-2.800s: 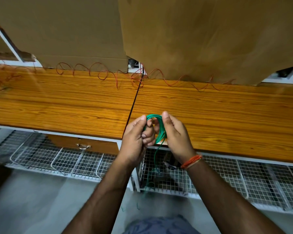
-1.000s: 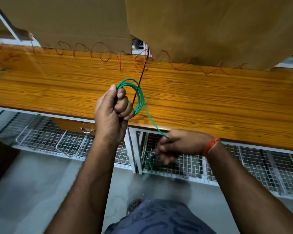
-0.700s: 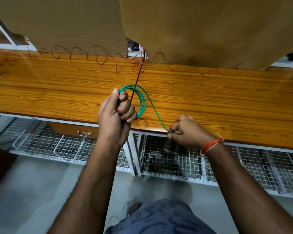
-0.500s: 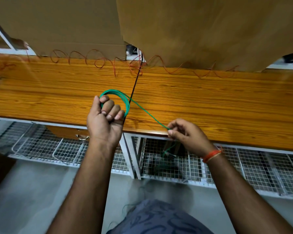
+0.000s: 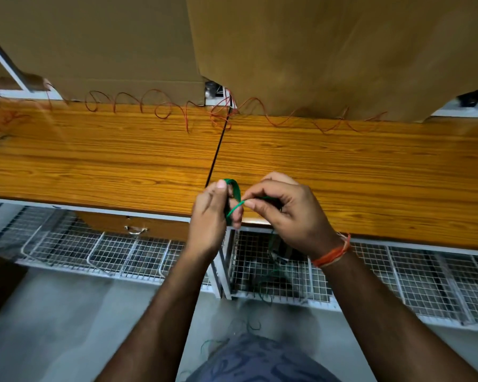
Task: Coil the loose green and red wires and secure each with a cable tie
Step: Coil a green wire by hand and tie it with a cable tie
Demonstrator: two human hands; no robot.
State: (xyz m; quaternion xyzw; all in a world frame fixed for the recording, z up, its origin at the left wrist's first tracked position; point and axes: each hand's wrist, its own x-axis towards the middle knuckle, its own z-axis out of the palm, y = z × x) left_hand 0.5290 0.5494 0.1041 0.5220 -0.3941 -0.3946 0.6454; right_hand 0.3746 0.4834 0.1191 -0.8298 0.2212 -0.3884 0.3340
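this looks like a workshop or storeroom bench area. two wood-grain worktops (image 5: 122, 155) butt together at a dark seam, white wire-mesh baskets (image 5: 94, 252) hang beneath them, and a small drawer with a metal handle (image 5: 135, 230) sits under the edge. large cardboard sheets (image 5: 315, 51) lean behind, with loose red wire (image 5: 160, 106) strewn along the back.

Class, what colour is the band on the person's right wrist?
Orange wrist band, seen in the head view.

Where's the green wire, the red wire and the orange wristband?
green wire (image 5: 235, 188), head view, top of the coil.
red wire (image 5: 163, 104), head view, a loop by the cardboard.
orange wristband (image 5: 332, 253), head view, middle of the band.
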